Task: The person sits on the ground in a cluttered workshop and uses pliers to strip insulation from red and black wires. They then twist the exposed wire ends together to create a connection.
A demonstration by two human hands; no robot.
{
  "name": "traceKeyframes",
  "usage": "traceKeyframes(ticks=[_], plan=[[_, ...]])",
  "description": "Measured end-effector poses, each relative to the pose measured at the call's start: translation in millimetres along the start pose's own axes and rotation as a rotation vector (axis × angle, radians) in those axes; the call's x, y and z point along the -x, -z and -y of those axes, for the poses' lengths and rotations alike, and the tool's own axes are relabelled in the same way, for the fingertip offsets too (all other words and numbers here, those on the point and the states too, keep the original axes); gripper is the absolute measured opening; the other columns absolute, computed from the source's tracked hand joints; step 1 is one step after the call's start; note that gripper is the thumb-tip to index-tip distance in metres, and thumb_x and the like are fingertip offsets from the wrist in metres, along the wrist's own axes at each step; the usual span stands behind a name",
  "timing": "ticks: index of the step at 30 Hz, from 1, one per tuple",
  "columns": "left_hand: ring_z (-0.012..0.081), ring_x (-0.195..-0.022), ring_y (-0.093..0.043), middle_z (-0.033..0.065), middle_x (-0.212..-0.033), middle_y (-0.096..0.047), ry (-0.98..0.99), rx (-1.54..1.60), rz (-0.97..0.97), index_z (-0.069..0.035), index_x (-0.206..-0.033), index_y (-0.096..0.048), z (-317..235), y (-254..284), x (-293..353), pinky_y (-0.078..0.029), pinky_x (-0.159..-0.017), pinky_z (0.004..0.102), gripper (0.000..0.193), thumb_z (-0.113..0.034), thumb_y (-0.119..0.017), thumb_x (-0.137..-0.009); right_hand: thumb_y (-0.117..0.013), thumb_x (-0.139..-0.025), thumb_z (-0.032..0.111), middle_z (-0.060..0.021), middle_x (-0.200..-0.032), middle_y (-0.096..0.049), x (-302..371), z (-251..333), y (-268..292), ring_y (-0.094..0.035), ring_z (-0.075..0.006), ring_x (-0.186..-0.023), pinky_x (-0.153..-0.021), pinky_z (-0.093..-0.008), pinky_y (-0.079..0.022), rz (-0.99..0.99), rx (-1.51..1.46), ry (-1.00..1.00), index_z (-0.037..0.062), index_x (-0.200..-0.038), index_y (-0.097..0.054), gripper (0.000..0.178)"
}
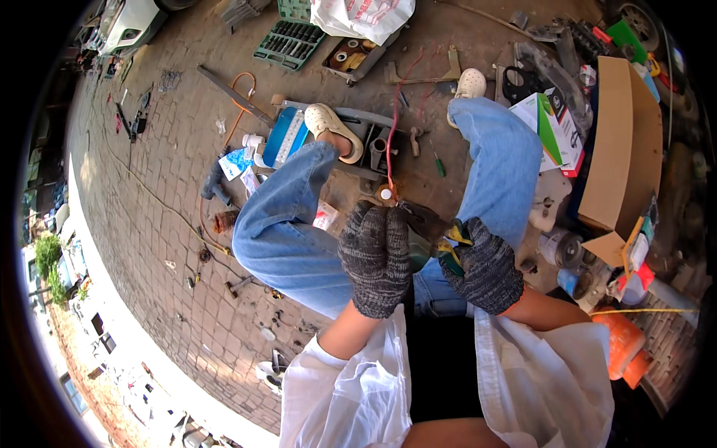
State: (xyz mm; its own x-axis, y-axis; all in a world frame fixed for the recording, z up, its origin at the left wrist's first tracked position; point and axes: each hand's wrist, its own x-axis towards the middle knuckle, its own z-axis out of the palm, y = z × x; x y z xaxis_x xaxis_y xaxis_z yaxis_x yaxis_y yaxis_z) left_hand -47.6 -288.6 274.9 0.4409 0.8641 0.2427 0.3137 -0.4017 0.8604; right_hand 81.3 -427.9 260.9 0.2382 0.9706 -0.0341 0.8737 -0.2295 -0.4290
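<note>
My left hand (376,257), in a dark grey knitted glove, is closed at the end of a red wire (390,149) that runs away from me over the ground. In the matching glove, my right hand (484,267) grips pliers with yellow and green handles (452,243). Their dark metal head (420,219) points toward the left hand, close beside its fingers. Whether the jaws touch the wire is too small to tell. Just beyond the left hand is a small white round cap (385,194).
Between my feet lie a hammer (415,140) and a green-handled screwdriver (438,164). A blue tray (286,138) lies by my left foot, a power drill (214,185) farther left. Beyond are a green socket case (290,45) and white bag (364,16). A cardboard box (617,142) stands right.
</note>
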Motion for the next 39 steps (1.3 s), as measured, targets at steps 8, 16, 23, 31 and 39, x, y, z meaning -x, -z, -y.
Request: traceKeyframes(ticks=[8,16,23,31,39], plan=[[0.0106,-0.052,-0.038,0.0004,-0.063,-0.045,0.83,1.319,0.329,-0.008,-0.073,-0.051,-4.3,16.4,-18.0,-0.031,-0.05,0.0249,0.03,-0.028,-0.057,-0.094,-0.07,-0.075,0.028,-0.0181,-0.104,-0.055,-23.0,-27.6,-9.3,-0.057,-0.0335,-0.071,-0.063,-0.0461,-0.045,-0.132,0.015,0.131,0.004,-0.095,-0.065,0.032],[0.0114,-0.049,-0.039,-0.0012,-0.062,-0.04,0.93,1.919,0.436,-0.011,-0.072,-0.048,-8.1,13.1,-12.3,-0.032,-0.046,0.0255,0.035,-0.035,-0.051,-0.096,-0.073,-0.076,0.031,-0.0153,-0.097,-0.059,-23.0,-33.3,-22.9,-0.061,-0.0317,-0.077,-0.064,-0.0424,-0.049,-0.147,-0.15,0.106,0.0021,-0.108,-0.058,0.046],[0.0104,-0.059,-0.047,0.0043,-0.076,-0.053,0.613,0.901,0.172,-0.001,-0.088,-0.059,-1.9,17.5,-10.1,-0.035,-0.052,0.0238,0.031,-0.031,-0.055,-0.096,-0.075,-0.077,0.028,-0.0111,-0.095,-0.06,-18.3,-24.3,7.5,-0.06,-0.0224,-0.086,-0.078,-0.0347,-0.048,0.263,-0.835,-0.139,0.0,-0.132,-0.041,0.07],[0.0309,-0.072,-0.06,0.0141,-0.083,-0.058,-0.159,-0.413,0.174,-0.005,-0.09,-0.066,-1.8,27.7,-17.3,-0.049,-0.062,0.0375,0.014,-0.007,-0.07,-0.077,-0.077,-0.08,0.024,-0.002,-0.079,-0.059,-16.4,-16.4,23.6,-0.058,-0.0092,-0.074,-0.071,-0.0279,-0.05,0.41,-0.956,-0.061,0.0015,-0.143,-0.03,0.082],[0.0307,-0.072,-0.06,0.0123,-0.082,-0.06,-0.229,-0.494,0.072,-0.005,-0.09,-0.067,10.0,38.1,-19.0,-0.048,-0.062,0.0388,0.014,-0.009,-0.07,-0.077,-0.07,-0.084,0.026,-0.0106,-0.102,-0.062,-9.0,-18.4,13.4,-0.062,-0.0177,-0.09,-0.082,-0.0302,-0.049,0.641,-1.318,-0.241,-0.0011,-0.14,-0.033,0.072]])
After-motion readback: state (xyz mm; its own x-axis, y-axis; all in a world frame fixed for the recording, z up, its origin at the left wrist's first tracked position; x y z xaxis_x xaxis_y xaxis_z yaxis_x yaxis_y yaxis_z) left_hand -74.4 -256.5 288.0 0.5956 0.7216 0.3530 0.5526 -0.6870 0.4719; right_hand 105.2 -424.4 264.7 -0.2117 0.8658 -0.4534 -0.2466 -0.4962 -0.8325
